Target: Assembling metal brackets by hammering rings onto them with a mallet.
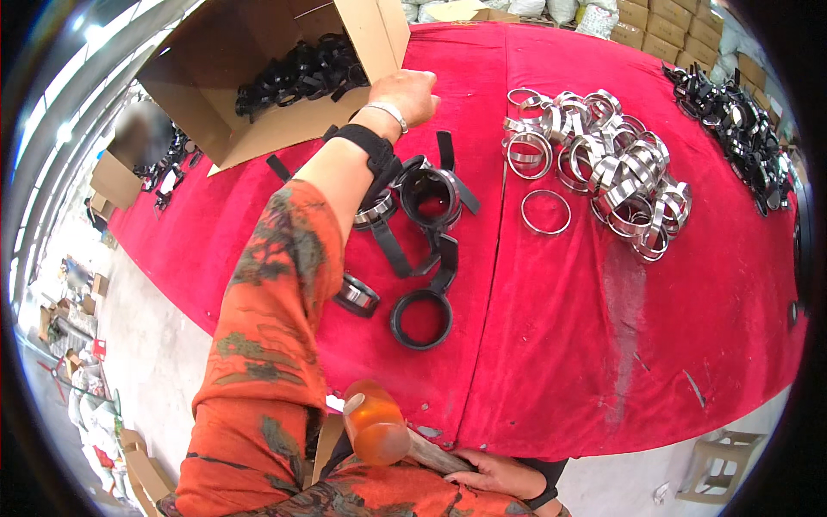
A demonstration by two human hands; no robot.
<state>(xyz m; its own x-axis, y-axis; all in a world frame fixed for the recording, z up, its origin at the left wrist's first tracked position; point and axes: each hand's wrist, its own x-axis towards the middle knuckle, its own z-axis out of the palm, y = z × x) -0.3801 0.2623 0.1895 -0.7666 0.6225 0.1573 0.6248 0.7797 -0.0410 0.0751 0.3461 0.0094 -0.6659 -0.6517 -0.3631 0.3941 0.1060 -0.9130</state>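
Note:
My left hand [403, 96] reaches across the red-covered table [551, 345], beside the open side of a cardboard box [375, 34]. Its fingers look curled, and whatever they may hold is hidden. Low in the view, my right hand [495, 474] grips the wooden handle of a mallet with an amber head [376, 426], close to my body. Under and beside my left forearm lie several black rings with flat arms, one a black ring [422, 319] standing apart. A metal-lined black ring [357, 295] lies beside my sleeve.
A heap of shiny metal rings [616, 164] spreads right of centre, with a single metal ring [546, 212] at its near side. Black parts [301, 77] fill the box's bottom; another black pile [732, 129] lies at the far right. A stool [722, 465] stands beyond the table.

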